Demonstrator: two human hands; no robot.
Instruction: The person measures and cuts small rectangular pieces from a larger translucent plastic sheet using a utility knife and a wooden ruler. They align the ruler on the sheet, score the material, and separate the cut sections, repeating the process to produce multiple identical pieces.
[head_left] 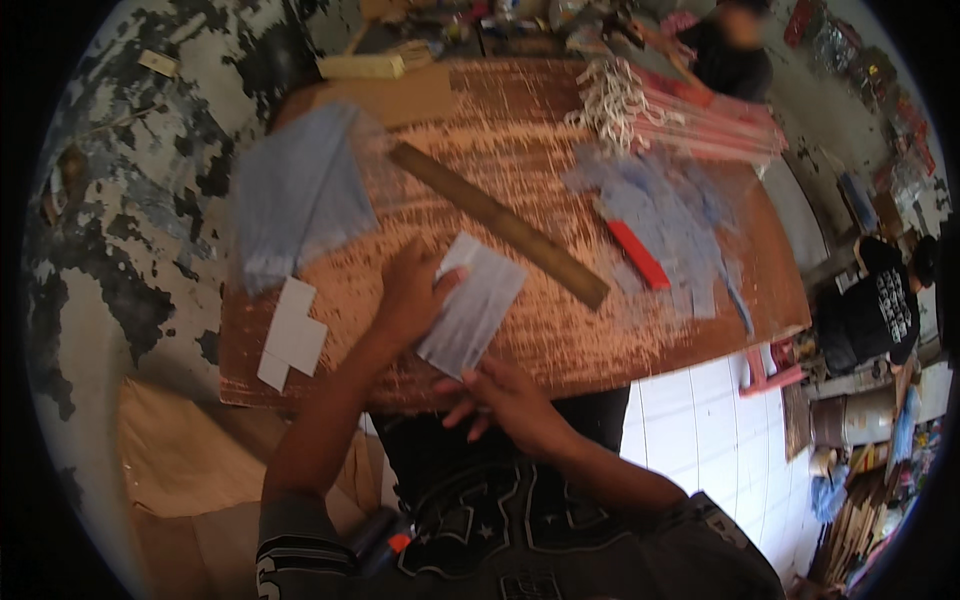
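A pale blue-grey rectangular sheet, perhaps a small stack, lies tilted near the front edge of the table. My left hand grips its left side, thumb over the top; the fingers behind are partly hidden. At the near corner, my right hand pinches the sheet with thumb and forefinger, its other fingers loosely apart. Left of my left forearm are white card pieces, one with a stepped outline. Beyond the sheet, a long brown wooden strip runs diagonally across the tabletop.
The worn brown table carries folded blue-grey sheeting at left, blue-grey scraps and a red bar-shaped tool at right. Pink bundles with white cords lie at the far right. One person stands beyond, another to the right.
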